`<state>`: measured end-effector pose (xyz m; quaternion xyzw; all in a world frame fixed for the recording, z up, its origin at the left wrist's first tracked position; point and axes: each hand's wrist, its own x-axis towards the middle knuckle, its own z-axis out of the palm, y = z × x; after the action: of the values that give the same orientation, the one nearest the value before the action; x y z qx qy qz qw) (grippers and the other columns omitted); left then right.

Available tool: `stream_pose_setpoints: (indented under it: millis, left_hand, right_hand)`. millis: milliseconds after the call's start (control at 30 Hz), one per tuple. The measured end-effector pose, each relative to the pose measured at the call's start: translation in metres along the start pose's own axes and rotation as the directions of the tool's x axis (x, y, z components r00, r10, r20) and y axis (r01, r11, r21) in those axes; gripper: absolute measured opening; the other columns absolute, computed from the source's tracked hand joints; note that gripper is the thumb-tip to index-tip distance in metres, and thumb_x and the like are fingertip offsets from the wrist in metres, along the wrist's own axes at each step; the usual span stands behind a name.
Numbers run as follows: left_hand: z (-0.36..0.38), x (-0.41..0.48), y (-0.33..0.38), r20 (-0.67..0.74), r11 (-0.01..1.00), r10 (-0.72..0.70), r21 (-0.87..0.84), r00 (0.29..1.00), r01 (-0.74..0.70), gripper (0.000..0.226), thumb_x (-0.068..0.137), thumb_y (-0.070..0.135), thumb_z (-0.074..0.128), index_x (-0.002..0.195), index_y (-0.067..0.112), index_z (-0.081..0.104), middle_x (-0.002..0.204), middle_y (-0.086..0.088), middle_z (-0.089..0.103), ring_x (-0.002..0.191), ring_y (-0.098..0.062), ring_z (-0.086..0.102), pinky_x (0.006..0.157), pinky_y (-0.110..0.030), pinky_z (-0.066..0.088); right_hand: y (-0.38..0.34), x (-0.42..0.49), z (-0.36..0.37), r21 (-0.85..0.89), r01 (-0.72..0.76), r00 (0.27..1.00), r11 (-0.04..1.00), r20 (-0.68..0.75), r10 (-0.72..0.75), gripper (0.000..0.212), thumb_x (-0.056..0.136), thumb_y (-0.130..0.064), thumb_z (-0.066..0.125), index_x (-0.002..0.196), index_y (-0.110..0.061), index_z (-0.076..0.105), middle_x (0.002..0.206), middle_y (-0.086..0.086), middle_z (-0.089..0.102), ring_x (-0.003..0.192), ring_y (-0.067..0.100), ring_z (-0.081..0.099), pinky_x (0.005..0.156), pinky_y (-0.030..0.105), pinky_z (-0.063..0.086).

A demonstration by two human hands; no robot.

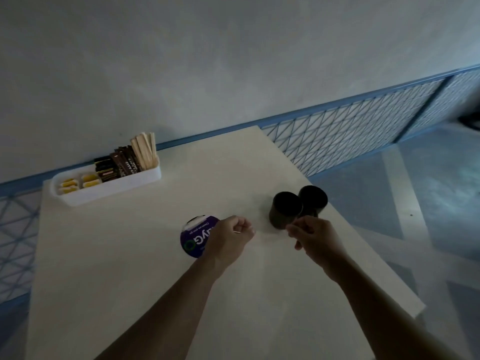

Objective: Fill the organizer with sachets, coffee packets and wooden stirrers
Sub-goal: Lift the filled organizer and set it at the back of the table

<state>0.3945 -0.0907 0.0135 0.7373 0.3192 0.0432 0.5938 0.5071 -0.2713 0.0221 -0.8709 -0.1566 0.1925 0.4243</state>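
A white organizer point(145, 179) stands at the table's far left edge. Its compartments hold yellow sachets point(89, 181), dark coffee packets point(122, 165) and upright wooden stirrers point(145, 150). My left hand point(231, 239) hovers over the middle of the table with its fingers curled into a fist. A thin pale sliver shows at its fingertips; I cannot tell what it is. My right hand point(313, 239) is a short way to the right, fingers curled in, just in front of two black cups. Neither hand is near the organizer.
Two black cups point(285, 209) point(313, 200) stand side by side near the table's right edge. A round purple-and-white tub point(193, 236) sits partly under my left hand. Blue mesh railing point(350, 131) runs behind the table, and the floor drops off to the right.
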Motion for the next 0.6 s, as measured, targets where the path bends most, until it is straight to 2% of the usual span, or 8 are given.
stream_pose_setpoints:
  millis: [67, 133, 267, 333, 467, 533, 600]
  left_hand:
    - [0.020, 0.006, 0.003, 0.033, 1.000, -0.004, 0.004, 0.999, 0.004, 0.008, 0.086, 0.024, 0.071, 0.093, 0.020, 0.070, 0.085, 0.007, 0.069, 0.087, -0.015, 0.067, 0.086, -0.044, 0.057]
    - [0.041, 0.012, 0.005, 0.054, 1.000, -0.024, -0.008, 0.998, 0.024, 0.011, 0.082, 0.029, 0.071, 0.091, 0.023, 0.071, 0.087, 0.009, 0.070, 0.091, -0.015, 0.068, 0.087, -0.045, 0.056]
    - [0.078, 0.023, 0.009, 0.092, 0.997, -0.081, -0.007, 0.992, 0.082, 0.035, 0.075, 0.042, 0.069, 0.104, 0.024, 0.072, 0.103, 0.008, 0.070, 0.099, -0.012, 0.066, 0.091, -0.042, 0.055]
    - [0.094, 0.027, 0.011, 0.107, 0.994, -0.109, 0.005, 0.988, 0.109, 0.042, 0.079, 0.043, 0.071, 0.116, 0.023, 0.069, 0.114, 0.008, 0.069, 0.104, -0.012, 0.065, 0.095, -0.039, 0.054]
    - [0.122, 0.033, 0.014, 0.116, 0.989, -0.146, -0.013, 0.982, 0.148, 0.060, 0.074, 0.049, 0.069, 0.127, 0.023, 0.063, 0.126, 0.011, 0.064, 0.113, -0.011, 0.062, 0.099, -0.039, 0.051]
    - [0.135, 0.033, 0.017, 0.114, 0.988, -0.141, -0.048, 0.983, 0.147, 0.057, 0.079, 0.045, 0.070, 0.130, 0.022, 0.061, 0.130, 0.012, 0.061, 0.118, -0.012, 0.059, 0.100, -0.041, 0.050]
    - [0.147, 0.033, 0.020, 0.128, 0.978, -0.149, -0.126, 0.981, 0.165, 0.043, 0.087, 0.041, 0.068, 0.127, 0.025, 0.062, 0.128, 0.010, 0.062, 0.116, -0.013, 0.059, 0.098, -0.041, 0.052]
  right_hand:
    - [0.014, 0.006, -0.011, 0.017, -0.038, 0.997, 0.999, -0.062, 0.039, 0.018, 0.091, -0.034, 0.070, 0.081, -0.019, 0.071, 0.065, 0.004, 0.070, 0.046, 0.001, 0.058, 0.047, 0.019, 0.039]
    - [0.028, 0.014, -0.021, 0.035, -0.065, 0.990, 0.997, -0.122, 0.069, 0.020, 0.090, -0.037, 0.070, 0.080, -0.020, 0.069, 0.068, 0.002, 0.069, 0.053, 0.004, 0.062, 0.047, 0.021, 0.039]
    - [0.055, 0.036, -0.032, 0.103, -0.107, 0.973, 0.989, -0.192, 0.125, 0.022, 0.085, -0.047, 0.071, 0.084, -0.026, 0.065, 0.088, -0.006, 0.069, 0.081, 0.018, 0.069, 0.067, 0.034, 0.054]
    - [0.062, 0.044, -0.034, 0.137, -0.129, 0.973, 0.982, -0.172, 0.152, 0.027, 0.082, -0.054, 0.070, 0.087, -0.029, 0.066, 0.093, -0.008, 0.069, 0.085, 0.018, 0.069, 0.073, 0.041, 0.058]
    - [0.064, 0.057, -0.040, 0.190, -0.170, 0.981, 0.967, -0.063, 0.185, 0.028, 0.088, -0.050, 0.069, 0.094, -0.023, 0.072, 0.095, -0.008, 0.072, 0.073, 0.011, 0.071, 0.057, 0.028, 0.051]
    - [0.065, 0.062, -0.042, 0.201, -0.189, 0.981, 0.961, -0.013, 0.196, 0.027, 0.090, -0.048, 0.067, 0.091, -0.022, 0.074, 0.092, -0.004, 0.073, 0.074, 0.014, 0.071, 0.055, 0.027, 0.049]
    - [0.067, 0.066, -0.044, 0.211, -0.189, 0.982, 0.959, 0.035, 0.186, 0.025, 0.092, -0.045, 0.066, 0.091, -0.021, 0.075, 0.088, -0.001, 0.074, 0.076, 0.017, 0.071, 0.053, 0.027, 0.050]
